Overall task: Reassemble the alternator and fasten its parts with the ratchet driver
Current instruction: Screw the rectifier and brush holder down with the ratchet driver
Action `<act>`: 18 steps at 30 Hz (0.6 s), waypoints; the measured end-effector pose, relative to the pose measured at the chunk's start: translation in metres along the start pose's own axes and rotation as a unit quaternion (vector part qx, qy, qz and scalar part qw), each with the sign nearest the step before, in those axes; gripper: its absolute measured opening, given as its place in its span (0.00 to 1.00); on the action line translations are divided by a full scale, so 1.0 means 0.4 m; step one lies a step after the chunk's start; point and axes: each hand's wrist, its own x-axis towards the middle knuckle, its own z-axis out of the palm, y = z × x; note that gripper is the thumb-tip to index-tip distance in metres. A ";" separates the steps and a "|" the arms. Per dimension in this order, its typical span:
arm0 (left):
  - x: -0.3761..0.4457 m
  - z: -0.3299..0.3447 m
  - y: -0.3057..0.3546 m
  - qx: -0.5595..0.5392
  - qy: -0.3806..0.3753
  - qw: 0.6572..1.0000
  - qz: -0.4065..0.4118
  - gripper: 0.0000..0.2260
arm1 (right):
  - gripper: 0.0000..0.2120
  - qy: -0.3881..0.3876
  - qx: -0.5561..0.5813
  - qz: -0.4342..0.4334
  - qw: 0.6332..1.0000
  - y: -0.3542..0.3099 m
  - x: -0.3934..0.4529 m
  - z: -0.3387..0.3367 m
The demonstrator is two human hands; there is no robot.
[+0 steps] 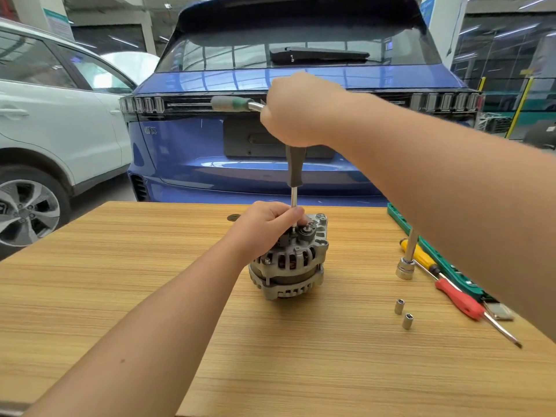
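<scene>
A grey metal alternator (288, 266) stands on the wooden table (150, 281) near its middle. A driver with a dark grey handle (295, 165) and a thin steel shaft stands upright on the alternator's top. My right hand (296, 111) grips the top of that driver, where a ratchet handle (233, 103) with a grey and green grip sticks out to the left. My left hand (267, 225) pinches the lower shaft right at the alternator's top. The shaft's tip is hidden behind my fingers.
To the right on the table lie a yellow-handled screwdriver (421, 257), a red-handled screwdriver (460, 299), a large socket on an extension bar (406, 266), two small sockets (403, 313) and a green tool rail (436, 260). A blue car (270, 176) stands behind the table, a white car (60, 130) at left.
</scene>
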 end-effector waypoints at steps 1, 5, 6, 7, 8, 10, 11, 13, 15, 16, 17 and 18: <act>-0.001 -0.001 0.000 0.001 0.000 1.000 0.000 0.13 | 0.11 -0.035 0.037 0.012 0.999 0.002 0.006 -0.008; -0.004 -0.005 0.004 0.004 -0.002 1.000 -0.002 0.14 | 0.13 -0.133 0.411 0.153 0.889 0.010 -0.006 -0.016; -0.005 -0.005 0.005 0.005 -0.003 1.000 -0.004 0.16 | 0.11 -0.145 0.506 0.176 0.832 0.016 -0.013 -0.011; -0.005 -0.004 0.006 0.008 -0.003 1.000 -0.004 0.17 | 0.08 -0.150 0.578 0.182 0.781 0.024 -0.019 -0.001; -0.004 -0.003 0.006 0.011 -0.002 1.000 -0.005 0.18 | 0.07 -0.147 0.642 0.184 0.730 0.030 -0.023 0.014; -0.003 0.000 0.006 0.012 -0.002 1.000 -0.005 0.19 | 0.07 -0.094 0.758 0.212 0.609 0.037 -0.024 0.048; -0.002 0.000 0.007 0.013 -0.002 1.000 -0.006 0.18 | 0.08 -0.054 0.803 0.233 0.546 0.036 -0.024 0.062; -0.002 0.000 0.008 0.015 0.001 1.000 -0.008 0.16 | 0.06 0.027 0.851 0.247 0.462 0.026 -0.029 0.090; -0.002 -0.001 0.006 0.020 0.006 1.000 -0.007 0.13 | 0.04 0.102 0.843 0.200 0.488 0.016 -0.043 0.113; -0.001 -0.001 0.005 0.022 0.008 1.000 -0.008 0.12 | 0.07 0.142 0.810 0.149 0.550 0.015 -0.051 0.124; -0.001 -0.001 0.005 0.023 0.009 1.000 -0.010 0.12 | 0.10 0.185 0.732 0.086 0.650 0.019 -0.059 0.133; -0.001 -0.002 0.003 0.025 0.009 1.000 -0.011 0.12 | 0.12 0.232 0.599 0.016 0.766 0.024 -0.063 0.140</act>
